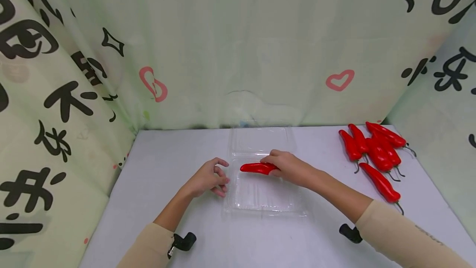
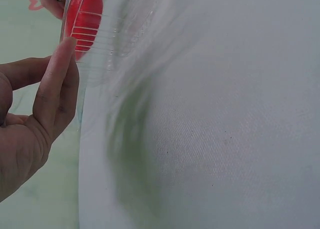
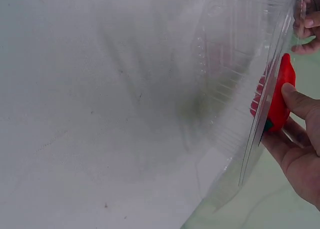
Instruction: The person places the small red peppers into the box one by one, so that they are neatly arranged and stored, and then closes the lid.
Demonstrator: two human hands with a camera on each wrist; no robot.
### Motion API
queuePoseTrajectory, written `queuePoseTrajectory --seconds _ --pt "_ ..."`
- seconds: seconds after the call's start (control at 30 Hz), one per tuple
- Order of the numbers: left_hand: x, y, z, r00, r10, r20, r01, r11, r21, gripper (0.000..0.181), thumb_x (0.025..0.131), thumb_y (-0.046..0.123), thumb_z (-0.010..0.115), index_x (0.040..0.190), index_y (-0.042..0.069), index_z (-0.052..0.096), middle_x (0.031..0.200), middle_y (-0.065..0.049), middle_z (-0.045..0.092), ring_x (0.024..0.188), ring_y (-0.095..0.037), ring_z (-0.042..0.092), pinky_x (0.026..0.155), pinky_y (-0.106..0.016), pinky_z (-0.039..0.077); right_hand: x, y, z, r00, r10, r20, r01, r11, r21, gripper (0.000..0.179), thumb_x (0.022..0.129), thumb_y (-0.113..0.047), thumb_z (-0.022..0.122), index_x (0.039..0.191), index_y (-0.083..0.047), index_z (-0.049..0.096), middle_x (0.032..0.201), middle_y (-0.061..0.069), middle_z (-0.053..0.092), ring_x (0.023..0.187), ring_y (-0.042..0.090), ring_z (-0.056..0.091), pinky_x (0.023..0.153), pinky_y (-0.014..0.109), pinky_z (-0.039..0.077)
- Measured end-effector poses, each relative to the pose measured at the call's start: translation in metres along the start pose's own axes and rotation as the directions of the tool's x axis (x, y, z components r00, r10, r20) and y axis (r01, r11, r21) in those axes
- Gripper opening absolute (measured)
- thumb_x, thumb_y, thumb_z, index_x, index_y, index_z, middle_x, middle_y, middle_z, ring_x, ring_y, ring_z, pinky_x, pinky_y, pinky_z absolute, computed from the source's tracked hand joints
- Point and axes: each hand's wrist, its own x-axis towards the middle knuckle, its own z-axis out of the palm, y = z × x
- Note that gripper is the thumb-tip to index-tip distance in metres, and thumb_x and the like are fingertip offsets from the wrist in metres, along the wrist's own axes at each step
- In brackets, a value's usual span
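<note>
Right hand [image 1: 286,166] on the pepper [image 1: 254,168], fingers and thumb gripping its stem end, and the tip points left across the clear plastic box [image 1: 265,195]. It's over the back part of the tray, tip just inside the left edge; the right wrist view shows some of the red through the clear side. Whether it touches the bottom, I can't tell.

Over on the left, the left hand [image 1: 209,179] is relaxed, fingers loosely bent, holding nothing, right at the box's left edge; contact there is too close to call. The lid [image 1: 262,140] lies folded back, reaching the far edge of the table [image 1: 178,148], the curtain [image 1: 279,53] right behind it, so that side is tight. Plenty of tabletop stretches leftward, and a broad strip in front. Out right, well apart from the box, a pile of red peppers [image 1: 380,154] crowds the back corner, the nearest lying close to the right sleeve [image 1: 401,233].
</note>
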Motion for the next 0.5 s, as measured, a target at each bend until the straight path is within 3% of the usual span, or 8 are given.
queuePoseTrajectory --seconds 0.5 --pt "0.001 -0.001 -0.001 1.000 0.003 0.010 -0.003 1.000 -0.010 0.052 0.095 -0.002 0.068 0.142 -0.002 0.045 0.096 -0.015 0.060 0.067 -0.022 0.072 0.061 -0.040 0.065 0.000 -0.003 0.017 0.999 0.008 -0.040 -0.009 0.999 -0.046 0.037 0.090 -0.008 0.079 0.126 -0.007 0.070 0.107 0.008 0.067 0.087 0.017 0.063 0.075 0.025 0.059"
